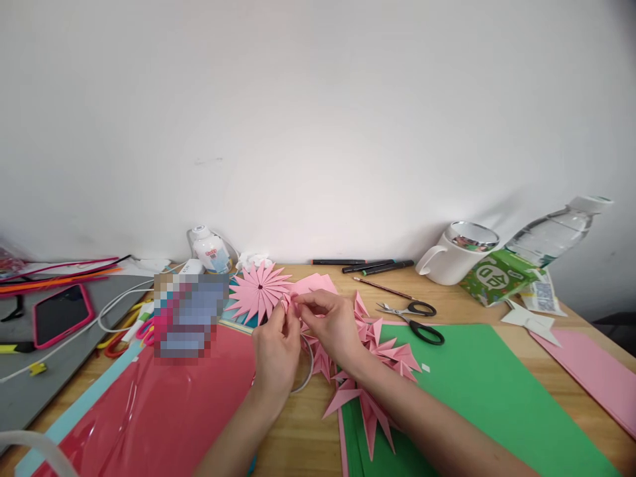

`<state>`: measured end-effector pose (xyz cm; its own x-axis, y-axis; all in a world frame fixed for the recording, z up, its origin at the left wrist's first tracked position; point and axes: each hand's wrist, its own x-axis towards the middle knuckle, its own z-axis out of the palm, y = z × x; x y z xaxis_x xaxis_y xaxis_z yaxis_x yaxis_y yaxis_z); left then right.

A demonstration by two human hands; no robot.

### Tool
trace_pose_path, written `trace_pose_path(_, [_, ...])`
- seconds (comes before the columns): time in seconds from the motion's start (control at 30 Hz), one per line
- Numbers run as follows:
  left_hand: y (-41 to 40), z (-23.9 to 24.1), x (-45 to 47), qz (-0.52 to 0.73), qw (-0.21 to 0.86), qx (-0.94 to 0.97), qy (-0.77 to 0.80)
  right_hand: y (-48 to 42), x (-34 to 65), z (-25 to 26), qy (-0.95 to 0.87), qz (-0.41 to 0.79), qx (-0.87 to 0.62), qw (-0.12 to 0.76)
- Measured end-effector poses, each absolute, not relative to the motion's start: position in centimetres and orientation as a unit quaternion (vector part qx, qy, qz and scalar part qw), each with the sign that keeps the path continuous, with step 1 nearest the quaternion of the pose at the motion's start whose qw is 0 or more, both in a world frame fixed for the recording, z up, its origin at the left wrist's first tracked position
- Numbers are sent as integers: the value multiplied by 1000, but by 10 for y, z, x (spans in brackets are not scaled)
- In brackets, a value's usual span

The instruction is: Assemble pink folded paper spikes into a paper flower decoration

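My left hand (276,350) and my right hand (332,323) meet over the wooden table (308,424), both pinching a small folded pink paper piece (289,303) between their fingertips. Just behind it lies a finished pink paper star flower (259,289). Under my right forearm sits a pile of pointed pink folded pieces (377,358). A thin ring (307,371) lies on the wood below my left hand.
Scissors (415,319), a pencil, dark markers (368,265), a white mug (457,254), a green packet, a water bottle (551,233). Green sheet (487,391) right, red sheet (163,411) left, pink paper (596,371) far right. Phone (60,314), cables and glue bottle (211,250) at left.
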<state>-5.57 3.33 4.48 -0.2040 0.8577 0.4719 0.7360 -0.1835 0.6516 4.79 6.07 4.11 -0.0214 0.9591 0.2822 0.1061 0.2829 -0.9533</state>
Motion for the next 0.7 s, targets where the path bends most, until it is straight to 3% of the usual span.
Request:
trace_pose_path(0.23, [32,44,-51,455,68,620,636,63,50,41,-527,491,-446,531])
trace_pose_path(0.7, [33,45,-51,457,81,607,645,62,47,38,-525,471,-446,551])
